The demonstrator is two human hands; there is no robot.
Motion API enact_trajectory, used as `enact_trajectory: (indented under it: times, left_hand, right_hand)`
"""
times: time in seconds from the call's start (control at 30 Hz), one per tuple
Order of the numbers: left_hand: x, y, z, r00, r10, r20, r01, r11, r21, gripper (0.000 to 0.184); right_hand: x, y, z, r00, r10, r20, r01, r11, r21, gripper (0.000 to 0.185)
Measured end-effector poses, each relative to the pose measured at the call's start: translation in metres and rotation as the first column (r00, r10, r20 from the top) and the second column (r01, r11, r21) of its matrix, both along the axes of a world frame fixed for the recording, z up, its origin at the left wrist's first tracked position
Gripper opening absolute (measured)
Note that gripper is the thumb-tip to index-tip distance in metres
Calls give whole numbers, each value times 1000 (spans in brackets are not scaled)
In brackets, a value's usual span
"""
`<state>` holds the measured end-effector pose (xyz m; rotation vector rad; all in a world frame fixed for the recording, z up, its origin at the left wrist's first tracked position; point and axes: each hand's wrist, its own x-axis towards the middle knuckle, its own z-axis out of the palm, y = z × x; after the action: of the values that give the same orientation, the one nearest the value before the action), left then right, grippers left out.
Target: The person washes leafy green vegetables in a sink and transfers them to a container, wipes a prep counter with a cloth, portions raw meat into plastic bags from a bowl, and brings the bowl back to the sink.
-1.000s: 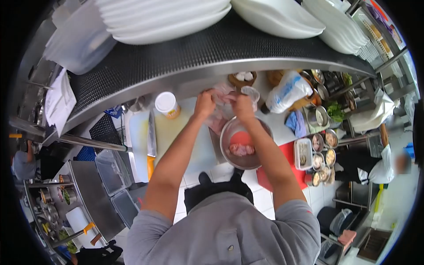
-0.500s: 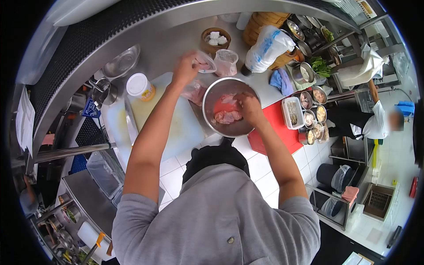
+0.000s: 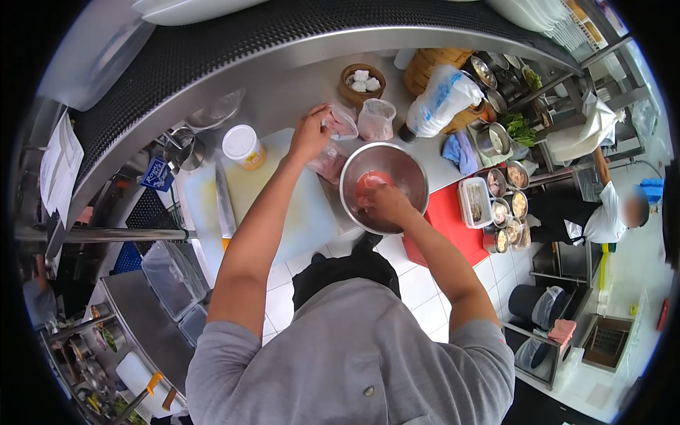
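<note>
My left hand is closed on the rim of a clear plastic bag with pale pink raw meat inside. A second bag of meat stands upright beside it, and another bag lies just below. My right hand is down in a steel mixing bowl, its fingers curled over raw meat in reddish liquid. That hand covers most of the meat, and its fingertips are hidden.
Left of the bowl, a knife and a white-lidded tub rest on a cutting board. A bamboo steamer sits behind. On the right are a red board and several steel containers; a person stands beyond.
My right hand has moved down and left onto the meat in the bowl, now covering it. My left hand stays at the bag. The camera view has shifted slightly.
</note>
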<state>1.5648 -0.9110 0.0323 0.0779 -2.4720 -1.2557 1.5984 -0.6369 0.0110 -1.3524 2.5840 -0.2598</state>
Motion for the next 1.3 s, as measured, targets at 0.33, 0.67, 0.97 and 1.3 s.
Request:
enact_trajectory:
  times: [0.33,0.67,0.97,1.3]
  left_hand:
    - [0,15,-1,996,-83,23,83,996,-31,50]
    - [0,20,5,997,4,83,-2,1000,-23,48]
    - [-3,21,12,998,7,70,-11,998,60,53]
    - [-8,34,16,1000,-16,22,11,977,215,54]
  right_hand:
    - [-34,33,27,760,-181,624,397,890,-225,46]
    - [-22,40,-50,992,-58,-115,77,981,176,52]
    - [-45,45,41,985,-125,121,110,986,129,25]
    - [-93,-38,104,915,-253,315,383,790,-480,26]
